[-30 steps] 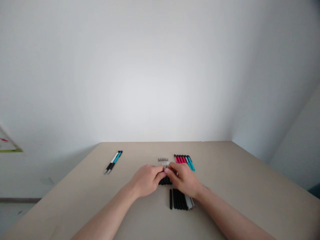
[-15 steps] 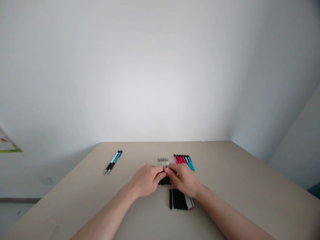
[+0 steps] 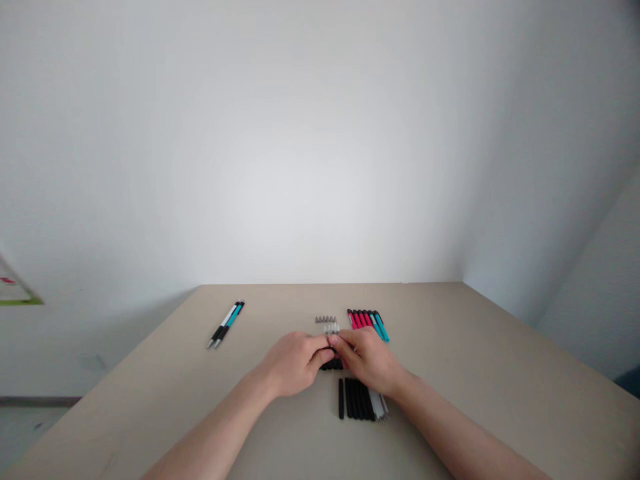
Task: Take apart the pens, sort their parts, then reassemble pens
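My left hand (image 3: 291, 362) and my right hand (image 3: 367, 359) meet fingertip to fingertip over the middle of the beige table (image 3: 480, 373). Both are curled in a pinch on a small pen part that I cannot make out. Under the fingers lies a row of short black pieces (image 3: 332, 365). Just beyond the fingertips sit small silver tips and springs (image 3: 327, 323). A row of red and teal pen barrels (image 3: 369, 322) lies to the right of those. A row of black grips with a few grey parts (image 3: 361, 399) lies nearer to me, below my right wrist.
Two assembled pens (image 3: 227, 323), one white and black, one teal and black, lie side by side at the table's far left. A plain white wall stands behind the table. A paper with a green edge (image 3: 15, 288) shows at the left border.
Both hands have drawn slightly closer to me with fingertips still together; a little more of the silver parts beyond them shows. Nothing else has moved.
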Action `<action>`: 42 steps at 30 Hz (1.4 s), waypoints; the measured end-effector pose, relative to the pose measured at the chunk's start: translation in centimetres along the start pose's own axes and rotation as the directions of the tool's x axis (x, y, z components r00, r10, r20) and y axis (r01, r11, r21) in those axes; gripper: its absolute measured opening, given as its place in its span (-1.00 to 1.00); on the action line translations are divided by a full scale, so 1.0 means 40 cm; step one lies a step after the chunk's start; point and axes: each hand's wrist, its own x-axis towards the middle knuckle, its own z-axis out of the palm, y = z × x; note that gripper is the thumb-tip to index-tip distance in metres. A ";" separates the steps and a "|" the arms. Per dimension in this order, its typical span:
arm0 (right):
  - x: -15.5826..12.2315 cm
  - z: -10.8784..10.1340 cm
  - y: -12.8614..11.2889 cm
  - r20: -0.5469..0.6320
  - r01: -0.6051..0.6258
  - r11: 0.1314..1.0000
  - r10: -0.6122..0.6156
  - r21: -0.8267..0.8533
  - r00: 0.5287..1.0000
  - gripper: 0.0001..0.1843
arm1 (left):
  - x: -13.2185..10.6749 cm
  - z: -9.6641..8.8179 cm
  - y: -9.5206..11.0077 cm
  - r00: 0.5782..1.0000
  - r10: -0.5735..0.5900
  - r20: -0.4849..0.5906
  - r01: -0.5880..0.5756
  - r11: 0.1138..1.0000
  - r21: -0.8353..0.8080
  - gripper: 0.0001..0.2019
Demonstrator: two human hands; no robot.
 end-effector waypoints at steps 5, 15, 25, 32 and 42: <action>-0.001 0.001 0.000 -0.008 0.011 1.000 -0.011 -0.016 1.000 -0.60 | 0.001 -0.002 0.000 1.000 -0.024 -0.018 0.024 1.000 0.012 -0.68; 0.003 0.010 0.015 -0.009 0.029 0.999 -0.029 -0.032 1.000 -0.53 | 0.002 0.002 -0.002 0.999 0.000 -0.040 0.000 1.000 -0.007 -0.74; 0.002 0.012 0.019 -0.057 0.055 0.994 -0.061 -0.093 0.996 -0.55 | 0.000 0.003 0.000 0.995 0.005 -0.104 -0.006 1.000 -0.012 -0.73; 0.001 0.013 0.021 -0.117 0.063 0.982 -0.084 -0.176 0.989 -0.53 | 0.003 0.010 -0.007 0.985 0.017 -0.169 -0.011 0.999 0.037 -0.80; 0.002 0.017 0.022 -0.130 0.074 0.978 -0.101 -0.196 0.986 -0.56 | 0.007 0.006 -0.006 0.955 0.080 -0.287 -0.070 0.997 0.042 -0.90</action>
